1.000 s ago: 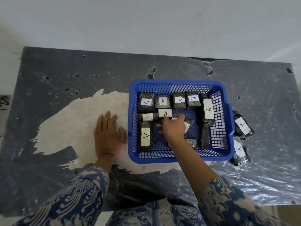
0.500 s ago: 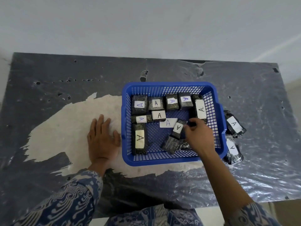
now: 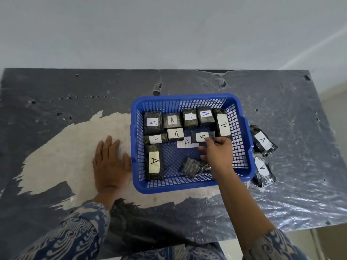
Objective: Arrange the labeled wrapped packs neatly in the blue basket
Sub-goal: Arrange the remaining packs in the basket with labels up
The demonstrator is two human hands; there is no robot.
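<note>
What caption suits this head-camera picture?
Right hand places a labeled pack in the blue basket; left hand rests flat beside it.

My right hand (image 3: 218, 156) covers part of a wrapped pack (image 3: 205, 168) near the blue basket (image 3: 244, 139) front wall; its label is unseen

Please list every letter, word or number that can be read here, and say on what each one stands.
"A": the only text, handwritten on white labels.
On nine packs in the blue basket, e.g. the long pack by its left wall.
On a loose label on the basket floor.
On two packs on the table, and.
</note>
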